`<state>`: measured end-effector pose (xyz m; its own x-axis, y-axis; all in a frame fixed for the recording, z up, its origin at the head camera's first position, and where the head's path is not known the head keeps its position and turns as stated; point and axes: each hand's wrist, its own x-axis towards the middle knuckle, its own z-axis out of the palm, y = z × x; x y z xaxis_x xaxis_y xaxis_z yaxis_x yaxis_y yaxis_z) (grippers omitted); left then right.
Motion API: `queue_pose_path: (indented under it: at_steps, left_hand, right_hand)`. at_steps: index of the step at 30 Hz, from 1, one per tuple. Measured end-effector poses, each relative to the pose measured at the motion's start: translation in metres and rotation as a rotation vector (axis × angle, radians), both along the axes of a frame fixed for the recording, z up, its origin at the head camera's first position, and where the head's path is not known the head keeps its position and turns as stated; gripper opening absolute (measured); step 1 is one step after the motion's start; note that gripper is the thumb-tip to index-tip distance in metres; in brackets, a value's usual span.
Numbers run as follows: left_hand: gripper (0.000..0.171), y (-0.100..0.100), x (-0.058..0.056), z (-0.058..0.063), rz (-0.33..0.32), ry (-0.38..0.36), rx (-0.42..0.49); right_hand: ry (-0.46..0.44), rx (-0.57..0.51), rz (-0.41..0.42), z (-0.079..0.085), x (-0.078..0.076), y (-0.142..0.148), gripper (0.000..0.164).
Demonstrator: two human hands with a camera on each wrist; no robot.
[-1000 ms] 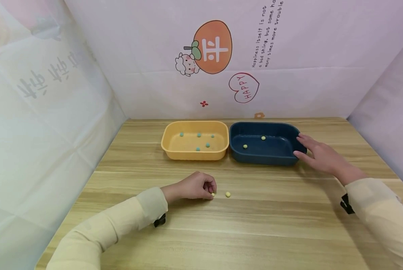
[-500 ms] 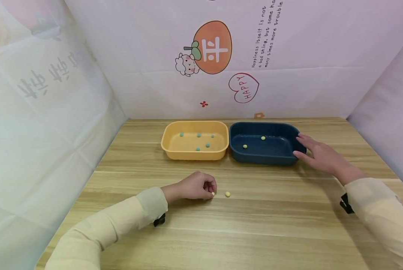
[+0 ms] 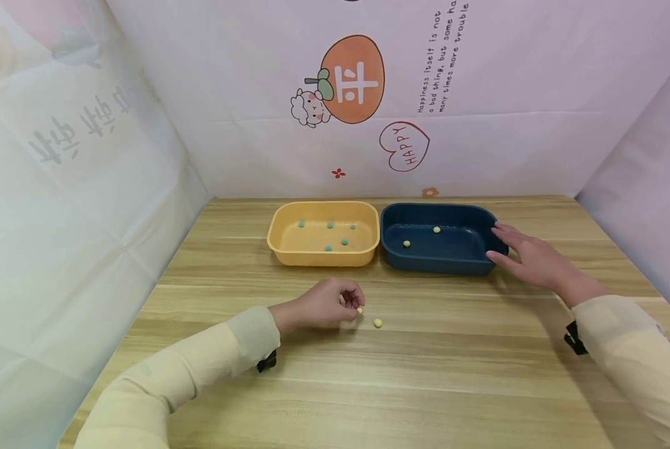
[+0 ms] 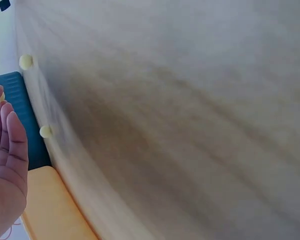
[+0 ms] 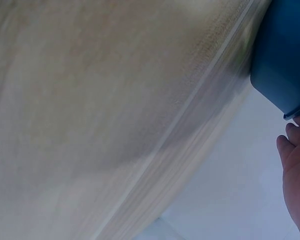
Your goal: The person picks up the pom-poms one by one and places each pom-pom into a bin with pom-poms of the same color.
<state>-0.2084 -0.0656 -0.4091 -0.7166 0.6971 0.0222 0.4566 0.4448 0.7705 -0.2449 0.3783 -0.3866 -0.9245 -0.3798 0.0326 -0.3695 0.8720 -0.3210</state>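
My left hand pinches a small pale-yellow ball between thumb and fingertips, low over the wooden table. Just right of these fingertips lies another yellow ball. The left wrist view has two yellow balls on the table, one nearer and one further along. At the back right, my right hand rests its extended fingers and thumb on the right end of a dark blue basin. Inside that basin are two yellow balls. In the right wrist view the fingertips are right at the basin's rim.
A yellow-orange basin stands directly left of the blue one and holds several small teal balls. Behind the wooden table hangs a white printed cloth, with more cloth along both sides.
The left hand has risen slightly from the table, moving a little away from me with the yellow ball between its fingertips. The right hand stays on the blue basin.
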Motion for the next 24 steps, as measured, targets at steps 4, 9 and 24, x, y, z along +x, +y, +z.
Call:
queue_pose_path:
  at_steps: [4,9,24]
  left_hand:
    - [0.008,0.002,-0.004,0.003,0.022,-0.014,0.077]
    - [0.008,0.008,-0.009,0.013,0.051,-0.005,0.171]
    - [0.009,0.051,-0.045,0.020,0.180,0.041,0.307]
  right_hand:
    - [0.005,0.009,0.002,0.000,-0.001,0.000,0.075]
    - [0.019,0.009,0.007,-0.002,-0.002,0.001,0.075]
    - [0.038,0.016,0.011,-0.002,-0.002,0.001,0.073]
